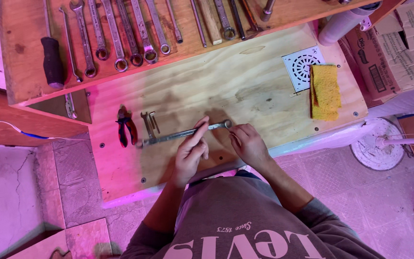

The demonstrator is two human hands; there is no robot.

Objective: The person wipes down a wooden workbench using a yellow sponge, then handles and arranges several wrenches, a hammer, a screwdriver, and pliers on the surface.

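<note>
Before me: one plywood surface, a raised wooden shelf along its far edge. Underfoot, a tiled floor; cardboard boxes stacked at my right. Pink-tinted light throughout.

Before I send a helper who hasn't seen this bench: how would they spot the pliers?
Start at the plywood bench top, below the shelf of hanging wrenches. Look left of the person's left hand, past the long wrench it holds. The pliers are the only tool with red-and-black handles.
</note>
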